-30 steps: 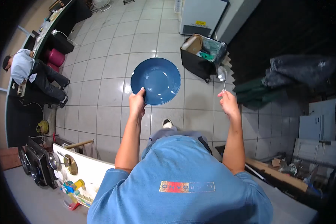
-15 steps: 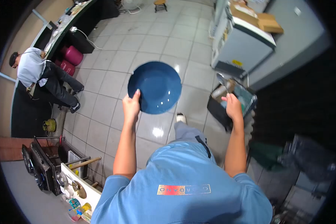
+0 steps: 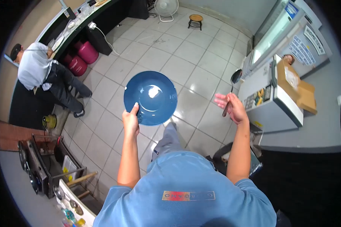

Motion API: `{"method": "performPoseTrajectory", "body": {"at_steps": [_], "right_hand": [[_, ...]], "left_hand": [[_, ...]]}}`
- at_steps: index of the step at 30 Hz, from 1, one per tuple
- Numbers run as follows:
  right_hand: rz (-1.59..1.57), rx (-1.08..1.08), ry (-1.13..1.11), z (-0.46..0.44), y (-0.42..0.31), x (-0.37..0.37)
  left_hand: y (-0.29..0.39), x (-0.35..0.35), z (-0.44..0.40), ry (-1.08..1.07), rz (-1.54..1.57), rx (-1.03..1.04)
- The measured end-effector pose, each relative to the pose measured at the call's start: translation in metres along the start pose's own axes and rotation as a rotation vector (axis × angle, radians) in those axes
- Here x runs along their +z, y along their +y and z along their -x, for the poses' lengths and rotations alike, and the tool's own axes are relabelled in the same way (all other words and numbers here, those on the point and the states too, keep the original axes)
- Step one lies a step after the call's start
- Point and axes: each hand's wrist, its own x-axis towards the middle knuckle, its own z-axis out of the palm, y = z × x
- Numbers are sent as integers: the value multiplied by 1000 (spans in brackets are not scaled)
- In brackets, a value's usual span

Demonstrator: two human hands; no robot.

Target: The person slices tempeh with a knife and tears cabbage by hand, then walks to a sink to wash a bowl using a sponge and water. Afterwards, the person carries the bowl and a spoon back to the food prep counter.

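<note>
A wide, dark blue plate (image 3: 157,104) with a raised rim is held out in front of me over the floor. My left hand (image 3: 130,121) grips its near left edge, thumb on top and fingers underneath. Nothing lies on the plate; it only shows glare from the lights. In my right hand (image 3: 236,109) is a metal spoon (image 3: 236,76), its bowl pointing away from me. The handle is pinned under the thumb and crosses the palm, while the other fingers are partly stretched out. Plate and spoon are well apart.
At left a person (image 3: 36,68) leans over a long counter (image 3: 81,24) with pink gas cylinders (image 3: 88,52) below. A chest freezer (image 3: 271,109) with an open cardboard box (image 3: 305,94) stands right. A stool (image 3: 195,19) and fan (image 3: 166,8) are ahead. A utensil-covered table (image 3: 77,196) is lower left.
My view has moved forward and turned, so the freezer fills more of the right side and the black bin slips back toward my body. The right hand's fingers have spread while keeping the spoon.
</note>
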Motion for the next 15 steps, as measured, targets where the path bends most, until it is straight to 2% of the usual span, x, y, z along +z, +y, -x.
{"method": "performPoseTrajectory", "body": {"at_steps": [2, 3, 4, 6, 7, 9, 12, 13, 14, 15], "right_hand": [[73, 172, 62, -68, 14, 8], [671, 5, 248, -103, 37, 4], [677, -10, 247, -130, 31, 7], [995, 127, 321, -181, 17, 14], [1006, 122, 311, -205, 0, 25], [-255, 176, 151, -246, -30, 43], [-399, 173, 28, -320, -42, 55], [-72, 232, 112, -353, -36, 55], [-80, 231, 100, -386, -32, 57], [498, 235, 242, -416, -25, 60]], "left_hand": [[10, 18, -69, 98, -176, 73], [13, 24, -108, 93, -212, 75], [25, 34, -142, 93, -200, 85], [45, 49, -200, 87, -142, -24], [58, 56, -228, 40, -64, -48], [84, 77, -280, 12, 1, -61], [105, 95, -360, 3, -12, -57], [108, 103, -386, 28, -81, -19], [111, 110, -414, 55, -150, 18], [113, 116, -441, 96, -185, 12]]}}
